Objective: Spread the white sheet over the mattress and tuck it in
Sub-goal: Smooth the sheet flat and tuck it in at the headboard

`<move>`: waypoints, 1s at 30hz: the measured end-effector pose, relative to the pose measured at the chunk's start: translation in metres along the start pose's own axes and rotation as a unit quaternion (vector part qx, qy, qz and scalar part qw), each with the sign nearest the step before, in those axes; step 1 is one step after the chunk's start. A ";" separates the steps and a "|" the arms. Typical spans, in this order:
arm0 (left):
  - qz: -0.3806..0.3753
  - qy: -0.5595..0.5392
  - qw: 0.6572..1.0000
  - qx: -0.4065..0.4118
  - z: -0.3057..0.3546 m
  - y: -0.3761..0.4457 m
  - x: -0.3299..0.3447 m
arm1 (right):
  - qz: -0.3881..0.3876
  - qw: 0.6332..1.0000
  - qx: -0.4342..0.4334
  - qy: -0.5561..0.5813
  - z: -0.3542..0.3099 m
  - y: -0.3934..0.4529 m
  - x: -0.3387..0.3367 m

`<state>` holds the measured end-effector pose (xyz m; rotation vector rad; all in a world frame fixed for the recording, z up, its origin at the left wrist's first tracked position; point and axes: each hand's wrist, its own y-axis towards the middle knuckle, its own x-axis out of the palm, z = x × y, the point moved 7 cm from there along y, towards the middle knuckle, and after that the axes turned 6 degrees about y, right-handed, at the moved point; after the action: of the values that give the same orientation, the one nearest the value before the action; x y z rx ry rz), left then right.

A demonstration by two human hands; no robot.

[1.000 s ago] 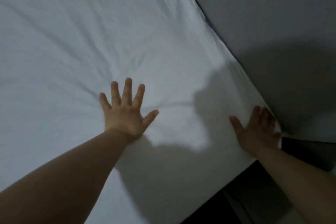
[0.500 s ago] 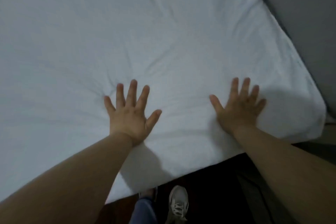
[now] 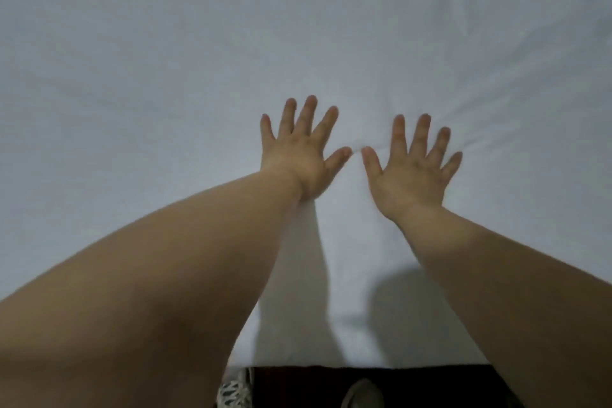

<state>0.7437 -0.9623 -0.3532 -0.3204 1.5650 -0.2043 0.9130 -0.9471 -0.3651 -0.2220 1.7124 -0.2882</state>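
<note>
White sheet (image 3: 165, 60) covers the mattress, faint creases radiating at right. Left hand (image 3: 299, 152) and right hand (image 3: 412, 164) lie flat on it, fingers splayed wide, thumbs nearly touching. Shoes (image 3: 236, 391) below the near edge.

Left hand (image 3: 298, 156), right hand (image 3: 414, 172) side by side on sheet (image 3: 165, 76) — thumbs seemingly apart.
</note>
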 end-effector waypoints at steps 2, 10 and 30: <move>0.017 -0.018 0.999 -0.048 -0.034 -0.015 0.017 | 0.007 1.000 -0.002 -0.005 0.012 -0.008 0.005; -0.201 -0.096 0.833 -0.507 -0.296 -0.258 0.066 | -0.077 0.962 0.253 0.066 0.079 -0.082 -0.033; -0.196 -0.127 0.785 -0.574 -0.508 -0.356 0.096 | -0.077 0.976 0.198 -0.046 -0.094 -0.157 -0.004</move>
<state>0.2633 -1.3652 -0.3160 -1.5713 1.1592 0.5064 0.8182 -1.0885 -0.2986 -0.0708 1.5121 -0.7150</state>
